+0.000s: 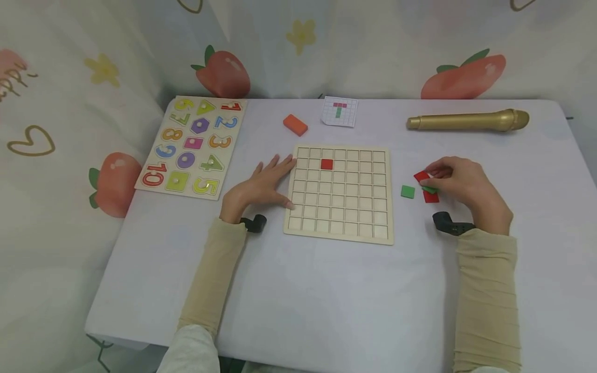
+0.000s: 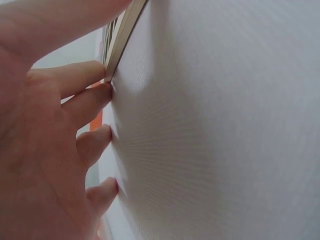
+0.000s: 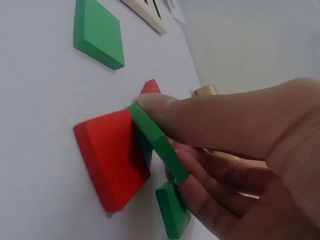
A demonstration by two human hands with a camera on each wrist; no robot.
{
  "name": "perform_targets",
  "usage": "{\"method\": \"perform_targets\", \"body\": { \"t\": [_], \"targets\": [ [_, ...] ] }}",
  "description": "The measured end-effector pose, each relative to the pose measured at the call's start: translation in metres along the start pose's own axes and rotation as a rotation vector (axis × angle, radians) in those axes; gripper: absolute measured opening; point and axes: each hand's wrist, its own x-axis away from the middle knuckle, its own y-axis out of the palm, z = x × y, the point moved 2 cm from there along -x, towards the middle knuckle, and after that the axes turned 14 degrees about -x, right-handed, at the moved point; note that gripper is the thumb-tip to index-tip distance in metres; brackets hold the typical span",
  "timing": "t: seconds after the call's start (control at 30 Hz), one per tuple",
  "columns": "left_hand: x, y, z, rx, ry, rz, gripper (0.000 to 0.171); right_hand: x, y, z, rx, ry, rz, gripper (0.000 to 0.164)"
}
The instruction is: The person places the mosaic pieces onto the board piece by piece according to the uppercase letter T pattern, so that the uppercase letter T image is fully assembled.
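Left hand [image 1: 258, 185], fingers spread, is likely steadying the square beige-wood gridboard [image 1: 338, 202] beside them, right hand [image 1: 459, 178] pinching a green square tile [image 3: 158, 143].

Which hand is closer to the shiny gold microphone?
Right. The right hand, pinching a green tile, is a little below the gold microphone in the head view; the left hand is farther off, at the left edge of the grid board.

Numbered puzzle board [image 1: 198, 154], 1 to 10
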Motion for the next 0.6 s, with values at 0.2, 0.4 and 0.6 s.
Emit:
{"method": "perform_targets", "body": {
  "t": [0.2, 0.4, 0.6],
  "targets": [
    [-0.0007, 0.0009, -0.0013, 0.005, 0.005, -0.002, 0.116, -0.0006, 0.0022, -0.0051, 0.014, -0.025, -0.001, 0.045],
    [0.0001, 0.001, -0.0028, 0.01, 0.016, 0.002, 0.116, -0.0011, 0.0047, -0.0085, 0.011, -0.032, -0.006, 0.044],
    [0.0001, 0.0012, -0.0027, 0.013, 0.019, 0.004, 0.115, 0.001, 0.0048, -0.0096, -0.022, -0.039, -0.017, 0.046]
  ]
}}
